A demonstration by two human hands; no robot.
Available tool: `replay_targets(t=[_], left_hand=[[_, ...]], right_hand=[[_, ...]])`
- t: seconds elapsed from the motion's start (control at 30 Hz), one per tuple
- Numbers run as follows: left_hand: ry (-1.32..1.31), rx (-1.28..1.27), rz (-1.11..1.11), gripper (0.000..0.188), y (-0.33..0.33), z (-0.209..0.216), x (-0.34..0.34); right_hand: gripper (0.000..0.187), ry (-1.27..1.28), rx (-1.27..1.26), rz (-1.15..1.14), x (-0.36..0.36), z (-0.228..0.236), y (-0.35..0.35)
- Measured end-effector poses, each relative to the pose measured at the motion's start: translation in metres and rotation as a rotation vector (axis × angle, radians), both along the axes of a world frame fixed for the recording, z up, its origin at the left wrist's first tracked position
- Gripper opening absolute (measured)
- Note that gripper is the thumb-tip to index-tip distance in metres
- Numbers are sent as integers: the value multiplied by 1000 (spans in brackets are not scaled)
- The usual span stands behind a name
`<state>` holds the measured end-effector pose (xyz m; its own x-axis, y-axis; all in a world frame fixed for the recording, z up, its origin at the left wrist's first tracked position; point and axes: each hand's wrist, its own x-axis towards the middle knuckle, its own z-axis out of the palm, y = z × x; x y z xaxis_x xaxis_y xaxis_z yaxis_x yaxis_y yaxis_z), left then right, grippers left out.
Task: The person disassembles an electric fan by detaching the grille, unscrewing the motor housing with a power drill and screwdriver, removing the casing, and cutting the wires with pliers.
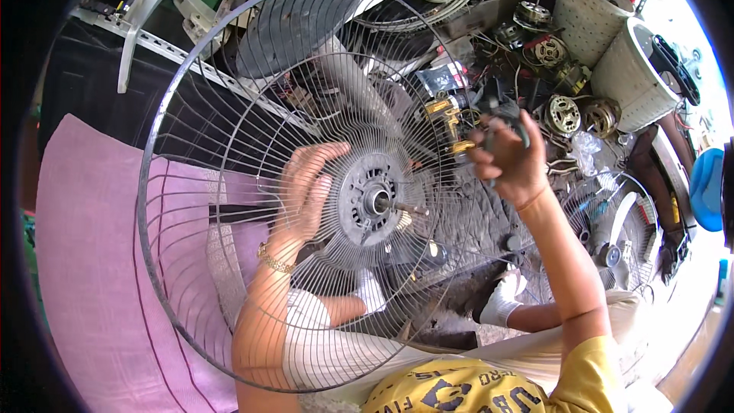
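A large round wire fan grille (155, 138) stands upright in front of me, with a grey hub plate (354, 222) at its middle. A metal motor shaft (409, 208) sticks out through the hub. My left hand (304, 187) is beside the hub, its fingers stretched and slightly blurred; grille wires cross over the forearm. To the right of the grille, my right hand (514, 159) is raised, its fingers closed round a dark hand tool with greenish handles (505, 115). It looks like pliers, smeared by motion.
A pink cloth (92, 260) spreads at the left. Several fan motors (563, 115) and loose parts lie beyond my right hand, near a yellow drill (451, 111). White perforated baskets (631, 76) stand far right. Another fan with blades (609, 255) lies below them.
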<state>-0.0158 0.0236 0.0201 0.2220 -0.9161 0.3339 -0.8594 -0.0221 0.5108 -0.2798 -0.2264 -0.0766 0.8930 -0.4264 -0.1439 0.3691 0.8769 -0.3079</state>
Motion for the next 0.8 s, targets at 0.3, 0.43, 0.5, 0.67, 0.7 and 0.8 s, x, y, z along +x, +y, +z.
replay_targets(t=[0.3,0.43,0.5,0.67,0.7,0.8], left_hand=[[2,-43,-8,57,9,-4,-2],[-29,-55,-8,53,10,0,-2],[-46,-68,-15,52,10,0,1],[-45,-82,-29,44,9,-2,4],[-43,-82,-31,44,8,-3,5],[-57,-78,-36,43,5,-4,4]], right_hand=[[23,132,-119,388,6,11,50],[44,141,-211,453,-3,19,52],[48,136,-190,518,-4,31,53],[56,307,-614,606,-1,56,51],[55,468,-1052,518,-1,58,51],[55,458,-2004,72,6,60,57]])
